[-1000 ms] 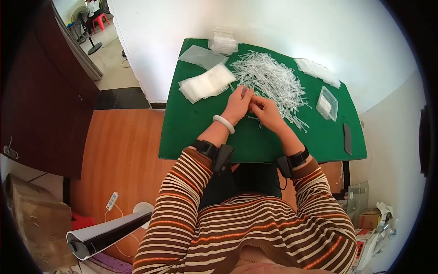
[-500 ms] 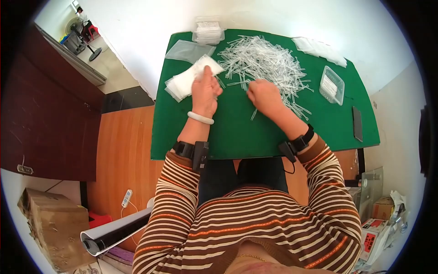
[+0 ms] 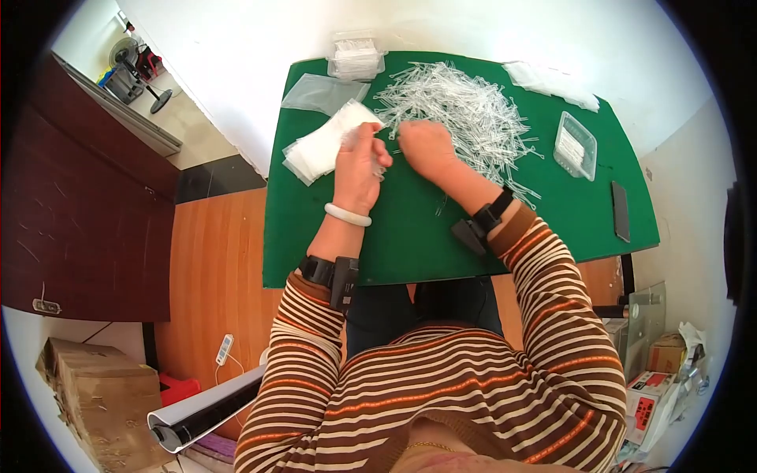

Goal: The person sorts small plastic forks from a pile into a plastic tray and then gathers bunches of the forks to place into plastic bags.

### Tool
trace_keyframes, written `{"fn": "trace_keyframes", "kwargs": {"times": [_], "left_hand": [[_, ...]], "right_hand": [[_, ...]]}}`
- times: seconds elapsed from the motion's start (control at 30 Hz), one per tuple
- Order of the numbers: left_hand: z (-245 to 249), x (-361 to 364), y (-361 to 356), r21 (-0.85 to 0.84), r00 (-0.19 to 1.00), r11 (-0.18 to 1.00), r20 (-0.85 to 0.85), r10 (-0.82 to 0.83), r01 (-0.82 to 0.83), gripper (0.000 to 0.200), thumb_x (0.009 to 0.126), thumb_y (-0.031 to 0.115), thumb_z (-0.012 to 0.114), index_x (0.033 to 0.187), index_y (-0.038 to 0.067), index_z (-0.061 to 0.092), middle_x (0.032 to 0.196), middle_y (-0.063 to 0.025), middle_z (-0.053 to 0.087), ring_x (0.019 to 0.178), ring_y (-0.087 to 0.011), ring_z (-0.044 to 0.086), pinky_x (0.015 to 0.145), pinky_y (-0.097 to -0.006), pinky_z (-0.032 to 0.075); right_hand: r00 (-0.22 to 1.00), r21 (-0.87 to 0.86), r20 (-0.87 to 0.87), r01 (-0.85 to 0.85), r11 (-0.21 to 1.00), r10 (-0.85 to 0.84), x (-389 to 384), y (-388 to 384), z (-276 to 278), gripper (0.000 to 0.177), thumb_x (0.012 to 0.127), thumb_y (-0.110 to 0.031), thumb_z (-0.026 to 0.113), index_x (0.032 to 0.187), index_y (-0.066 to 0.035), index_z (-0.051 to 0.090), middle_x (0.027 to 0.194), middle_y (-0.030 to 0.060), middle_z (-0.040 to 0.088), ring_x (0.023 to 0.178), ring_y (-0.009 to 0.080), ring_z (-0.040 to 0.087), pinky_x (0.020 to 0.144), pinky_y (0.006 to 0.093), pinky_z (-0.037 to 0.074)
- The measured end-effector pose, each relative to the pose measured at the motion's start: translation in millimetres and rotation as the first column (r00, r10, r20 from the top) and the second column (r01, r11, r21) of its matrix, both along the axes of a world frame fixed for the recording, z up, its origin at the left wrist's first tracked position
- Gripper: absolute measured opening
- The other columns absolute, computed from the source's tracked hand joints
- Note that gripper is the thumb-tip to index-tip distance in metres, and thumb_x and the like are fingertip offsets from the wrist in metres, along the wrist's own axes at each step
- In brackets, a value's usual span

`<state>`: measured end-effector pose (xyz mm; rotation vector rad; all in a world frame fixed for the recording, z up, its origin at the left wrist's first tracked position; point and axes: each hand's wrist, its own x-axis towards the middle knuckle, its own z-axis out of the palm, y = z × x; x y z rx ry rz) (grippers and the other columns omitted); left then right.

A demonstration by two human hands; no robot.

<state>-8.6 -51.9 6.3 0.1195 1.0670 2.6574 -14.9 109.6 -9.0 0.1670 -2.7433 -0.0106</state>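
Note:
My left hand [image 3: 361,167] is curled closed beside a fanned stack of small clear plastic bags [image 3: 319,150]. Thin clear plastic sticks show partly at its fingers; how many is hidden. Close to it, my right hand [image 3: 426,148] is closed with the knuckles up, at the left edge of a large heap of clear plastic sticks [image 3: 465,98], some with looped ends. Whatever its fingertips pinch is covered by the hand. A few loose sticks lie on the green tabletop [image 3: 410,236] near my right wrist.
A larger clear bag [image 3: 323,92] lies at the back left, near a clear tub of sticks [image 3: 355,59]. On the right are another clear tub [image 3: 575,147], a white packet [image 3: 552,84] and a dark phone [image 3: 620,211]. A wall borders the table's back.
My right hand has moved left from the heap's lower front toward my left hand. The left hand has drawn back slightly toward me from the bags.

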Motion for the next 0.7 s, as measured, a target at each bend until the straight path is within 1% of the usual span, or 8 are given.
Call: {"fn": "trace_keyframes", "kwargs": {"times": [0.13,0.23,0.27,0.3,0.37,0.5,0.6,0.7], "left_hand": [[-7,11,14,-0.219,0.975,0.970,-0.171,-0.144,0.105,0.022,0.095,0.015,0.066,0.111,0.000,0.062,0.072,0.0010,0.055,0.066,-0.0084,0.052,0.061,-0.0252,0.044],[-14,19,25,-0.413,0.935,0.899,-0.240,-0.262,0.146,0.032,0.091,0.010,0.071,0.119,0.000,0.062,0.076,0.0004,0.059,0.072,-0.0079,0.055,0.065,-0.0236,0.046],[-15,21,24,-0.490,0.919,0.864,-0.276,-0.281,0.117,0.039,0.090,0.010,0.072,0.125,0.001,0.057,0.080,0.0001,0.061,0.074,-0.0083,0.057,0.068,-0.0236,0.047],[-15,22,21,-0.565,0.900,0.821,-0.311,-0.304,0.082,0.047,0.090,0.009,0.073,0.132,0.002,0.053,0.085,-0.0002,0.062,0.077,-0.0088,0.059,0.072,-0.0236,0.047],[-17,23,21,-0.644,0.881,0.764,-0.341,-0.329,0.036,0.055,0.089,0.008,0.073,0.138,0.003,0.049,0.089,-0.0004,0.063,0.079,-0.0092,0.060,0.075,-0.0236,0.048],[-28,23,25,-0.613,0.875,0.787,-0.340,-0.346,0.073,0.075,0.087,0.006,0.074,0.149,0.006,0.033,0.095,-0.0022,0.065,0.085,-0.0112,0.063,0.078,-0.0252,0.049],[-29,27,27,-0.683,0.686,0.658,-0.644,-0.339,-0.316,0.090,0.083,0.007,0.078,0.153,0.006,0.022,0.090,-0.0034,0.066,0.077,-0.0102,0.061,0.071,-0.0256,0.050],[-17,33,30,-0.744,0.761,0.618,-0.549,-0.345,-0.257,0.086,0.085,0.006,0.075,0.154,0.007,0.022,0.098,-0.0061,0.066,0.086,-0.0155,0.064,0.080,-0.0274,0.050]], "right_hand": [[0.995,0.066,-0.051,0.093,0.993,-0.090,18,47,9,0.022,0.092,-0.027,0.060,0.088,-0.005,0.065,0.083,0.0131,0.068,0.082,0.0289,0.068,0.071,0.0399,0.054],[0.990,-0.368,-0.084,0.074,0.927,-0.112,45,54,38,0.026,0.090,-0.027,0.065,0.095,-0.002,0.065,0.081,0.0108,0.066,0.080,0.0265,0.066,0.069,0.0401,0.052],[0.991,-0.372,-0.079,0.074,0.925,-0.111,47,57,37,0.026,0.090,-0.027,0.065,0.095,-0.002,0.065,0.081,0.0108,0.066,0.080,0.0265,0.066,0.069,0.0401,0.052],[0.999,-0.587,0.045,0.015,0.809,0.014,47,57,37,0.026,0.090,-0.028,0.066,0.096,-0.003,0.065,0.081,0.0103,0.066,0.079,0.0255,0.066,0.068,0.0384,0.051],[0.928,-0.906,0.169,0.013,0.423,0.332,47,57,37,0.026,0.089,-0.029,0.068,0.099,-0.005,0.065,0.081,0.0094,0.066,0.078,0.0234,0.065,0.067,0.0352,0.050],[0.855,-0.869,0.129,-0.147,0.472,0.503,67,38,38,0.029,0.089,-0.034,0.069,0.096,-0.006,0.064,0.077,0.0084,0.065,0.073,0.0228,0.064,0.068,0.0342,0.050],[0.890,-0.775,0.108,-0.204,0.598,0.442,77,20,45,0.025,0.090,-0.031,0.067,0.095,-0.007,0.064,0.074,0.0054,0.063,0.068,0.0170,0.060,0.066,0.0313,0.049],[0.916,-0.719,0.054,-0.240,0.652,0.396,73,15,38,0.022,0.091,-0.027,0.066,0.092,-0.006,0.063,0.072,0.0018,0.060,0.066,0.0122,0.057,0.064,0.0286,0.048]]}}
